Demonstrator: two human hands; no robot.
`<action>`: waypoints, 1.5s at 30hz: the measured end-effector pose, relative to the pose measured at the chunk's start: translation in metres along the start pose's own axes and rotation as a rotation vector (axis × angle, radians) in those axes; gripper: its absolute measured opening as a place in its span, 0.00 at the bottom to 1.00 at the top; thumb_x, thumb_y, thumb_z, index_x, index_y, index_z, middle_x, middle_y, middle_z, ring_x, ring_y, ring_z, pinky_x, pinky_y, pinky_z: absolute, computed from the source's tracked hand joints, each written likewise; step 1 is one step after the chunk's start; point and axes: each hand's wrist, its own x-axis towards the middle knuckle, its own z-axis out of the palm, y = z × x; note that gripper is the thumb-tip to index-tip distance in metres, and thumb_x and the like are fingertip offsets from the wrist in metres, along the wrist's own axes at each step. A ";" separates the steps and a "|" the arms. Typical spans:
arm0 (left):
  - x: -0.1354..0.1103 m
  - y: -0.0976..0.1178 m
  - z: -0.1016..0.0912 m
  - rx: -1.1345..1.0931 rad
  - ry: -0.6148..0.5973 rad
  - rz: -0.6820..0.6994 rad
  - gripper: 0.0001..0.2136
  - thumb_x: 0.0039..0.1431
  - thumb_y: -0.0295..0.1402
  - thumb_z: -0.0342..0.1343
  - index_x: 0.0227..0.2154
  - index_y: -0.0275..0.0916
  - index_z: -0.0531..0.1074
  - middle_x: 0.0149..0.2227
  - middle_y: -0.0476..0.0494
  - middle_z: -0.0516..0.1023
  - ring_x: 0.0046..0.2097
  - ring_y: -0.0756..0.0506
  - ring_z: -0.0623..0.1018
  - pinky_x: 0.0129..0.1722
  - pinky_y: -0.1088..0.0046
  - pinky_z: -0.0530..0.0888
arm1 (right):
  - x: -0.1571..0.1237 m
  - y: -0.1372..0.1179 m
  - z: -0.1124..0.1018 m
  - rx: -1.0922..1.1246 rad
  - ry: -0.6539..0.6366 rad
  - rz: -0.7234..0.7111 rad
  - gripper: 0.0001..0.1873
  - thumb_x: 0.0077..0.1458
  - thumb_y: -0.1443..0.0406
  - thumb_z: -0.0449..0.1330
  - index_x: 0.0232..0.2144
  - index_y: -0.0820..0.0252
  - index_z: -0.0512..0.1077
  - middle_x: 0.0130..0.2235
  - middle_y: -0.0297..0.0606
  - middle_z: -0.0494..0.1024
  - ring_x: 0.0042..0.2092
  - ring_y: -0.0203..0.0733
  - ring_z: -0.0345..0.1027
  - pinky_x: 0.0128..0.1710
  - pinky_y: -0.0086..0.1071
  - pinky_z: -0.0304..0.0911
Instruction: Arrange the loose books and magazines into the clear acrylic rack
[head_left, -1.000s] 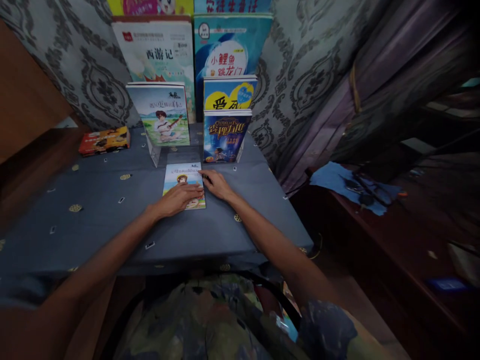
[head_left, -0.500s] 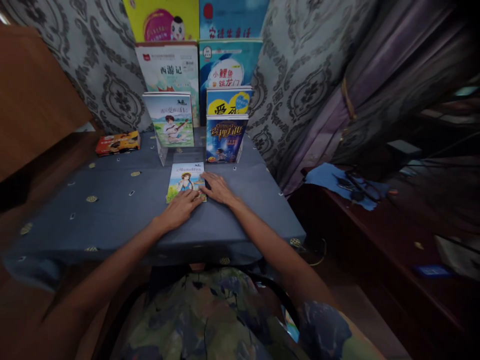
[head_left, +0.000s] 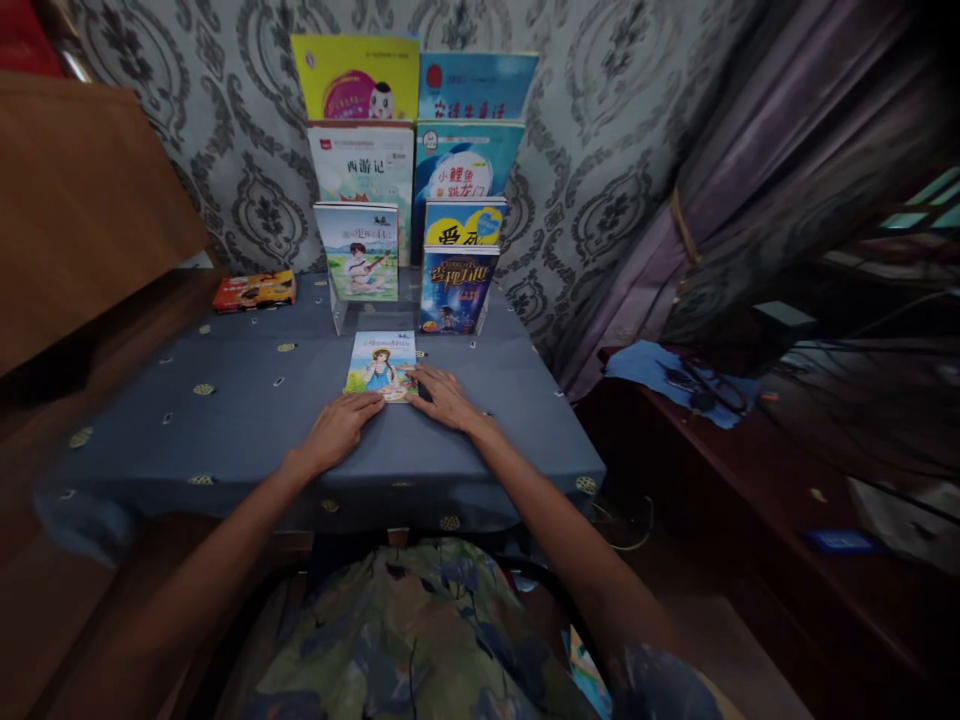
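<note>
A thin picture book (head_left: 380, 362) with a girl on its cover lies flat on the grey-blue tablecloth (head_left: 247, 420). My left hand (head_left: 337, 430) rests flat just below the book's near edge, fingertips touching it, fingers stretched out. My right hand (head_left: 444, 393) lies flat at the book's near right corner, fingers spread and touching its edge. Neither hand holds anything.
A clear stepped stand (head_left: 339, 312) at the back carries several upright books in rows, among them a guitar-cover book (head_left: 358, 250) and a dark blue one (head_left: 457, 290). An orange box (head_left: 253, 291) lies back left. A dark wooden sideboard (head_left: 750, 480) with a blue cloth (head_left: 652, 365) is to the right.
My left hand has slid off the book's cover toward me to its near edge. My right hand has drawn back a little along the book's right side. The camera has pulled back.
</note>
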 end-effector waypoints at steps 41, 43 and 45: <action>0.120 -0.105 0.037 0.001 0.154 -0.326 0.18 0.68 0.30 0.45 0.55 0.37 0.72 0.59 0.34 0.73 0.59 0.38 0.73 0.60 0.55 0.69 | 0.105 0.034 -0.001 -0.144 0.038 0.283 0.22 0.67 0.59 0.51 0.60 0.60 0.68 0.58 0.49 0.70 0.59 0.53 0.60 0.58 0.43 0.57; 0.120 -0.103 0.035 0.002 0.147 -0.334 0.18 0.68 0.30 0.45 0.56 0.37 0.72 0.60 0.34 0.73 0.59 0.38 0.73 0.60 0.56 0.69 | 0.106 0.036 -0.001 -0.132 0.033 0.276 0.23 0.67 0.59 0.52 0.60 0.61 0.68 0.58 0.51 0.70 0.59 0.54 0.60 0.57 0.44 0.58; 0.119 -0.102 0.034 -0.007 0.138 -0.341 0.18 0.68 0.31 0.45 0.56 0.37 0.72 0.60 0.34 0.73 0.59 0.38 0.73 0.60 0.55 0.69 | 0.106 0.037 0.000 -0.118 0.038 0.269 0.23 0.67 0.59 0.52 0.60 0.62 0.68 0.58 0.51 0.70 0.59 0.55 0.60 0.58 0.45 0.58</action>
